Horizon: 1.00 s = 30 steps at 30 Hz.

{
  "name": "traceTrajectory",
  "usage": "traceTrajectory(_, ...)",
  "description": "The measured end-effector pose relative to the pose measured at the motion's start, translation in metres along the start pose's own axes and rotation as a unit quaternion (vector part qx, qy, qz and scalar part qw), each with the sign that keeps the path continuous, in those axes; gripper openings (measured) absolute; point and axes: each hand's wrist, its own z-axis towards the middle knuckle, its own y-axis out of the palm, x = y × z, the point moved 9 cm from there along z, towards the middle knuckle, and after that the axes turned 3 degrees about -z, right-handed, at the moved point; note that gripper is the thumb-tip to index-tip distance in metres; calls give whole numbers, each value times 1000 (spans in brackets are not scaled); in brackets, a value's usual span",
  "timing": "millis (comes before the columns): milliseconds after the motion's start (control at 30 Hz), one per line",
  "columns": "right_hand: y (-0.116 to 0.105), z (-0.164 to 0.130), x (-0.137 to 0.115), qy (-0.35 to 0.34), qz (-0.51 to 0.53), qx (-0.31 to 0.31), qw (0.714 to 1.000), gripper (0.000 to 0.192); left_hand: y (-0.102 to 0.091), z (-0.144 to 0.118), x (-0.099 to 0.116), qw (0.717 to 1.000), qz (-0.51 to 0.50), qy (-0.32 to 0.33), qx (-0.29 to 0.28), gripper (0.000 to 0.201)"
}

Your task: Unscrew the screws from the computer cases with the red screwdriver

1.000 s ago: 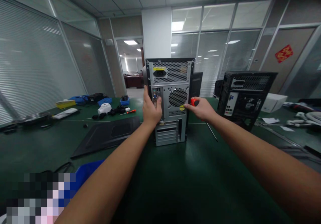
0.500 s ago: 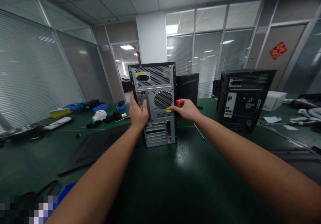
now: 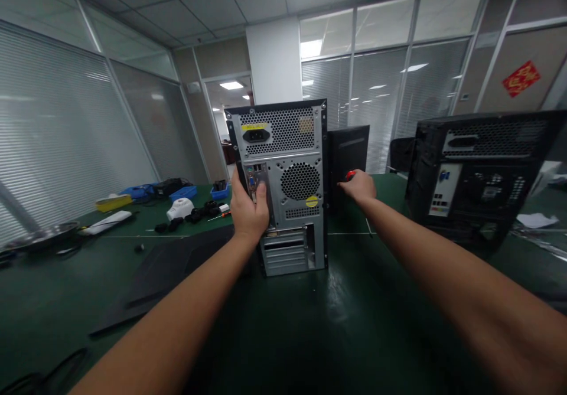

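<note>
Red plastic shows in the right hand (image 3: 359, 186): its grip is closed around a screwdriver (image 3: 351, 175), the handle poking out at the thumb side, the shaft (image 3: 368, 226) slanting down below the wrist toward the desk (image 3: 336, 324). This hand sits just off the right edge of the tower (image 3: 283, 185), level with its fan grille (image 3: 300, 181). The left hand (image 3: 248, 209) grips the tower's left rear edge, thumb laid over the port panel (image 3: 256, 182), fingers wrapped round the side, steadying the case upright. By the look of it, the step in hand is bracing the case so the tool can reach a rear or side fastener; the next move would call for bringing the tip to a screw on the tower's right edge while the left hand keeps the case from twisting. The tower stands on end near the middle of the desk, rear toward the camera: bare grey metal, perforated supply vent with a yellow label on top, round grille, yellow sticker, slot covers at the bottom. Left of the tower a flat black panel (image 3: 168, 265) lies on the desk; farther left are blue trays (image 3: 183, 192) and a white gadget (image 3: 180, 208). Right of the tower stands a second, black case (image 3: 478, 176).
</note>
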Motion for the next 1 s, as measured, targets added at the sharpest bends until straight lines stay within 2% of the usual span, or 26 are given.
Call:
traceTrajectory(100, 19, 20, -1, 34, -15, 54, 998, 41, 0, 0, -1, 1000, -5, 1, -3, 72)
traceTrajectory(200, 32, 39, -13, 46, -18, 82, 995, 41, 0, 0, -3, 1000, -9, -2, 0, 71)
traceTrajectory(300, 38, 55, -21, 54, -26, 103, 993, 41, 0, -1, -4, 1000, -13, 6, 0, 71)
traceTrajectory(400, 37, 65, -20, 62, -38, 108, 992, 40, 1, -1, -4, 1000, -19, 13, -5, 72)
traceTrajectory(667, 6, 76, 17, 56, -61, 91, 992, 40, 1, 0, -4, 999, -30, 22, -9, 72)
traceTrajectory(1000, -45, 84, 83, 96, -82, 106, 986, 33, 0, 0, -4, 999, -36, 20, -6, 73)
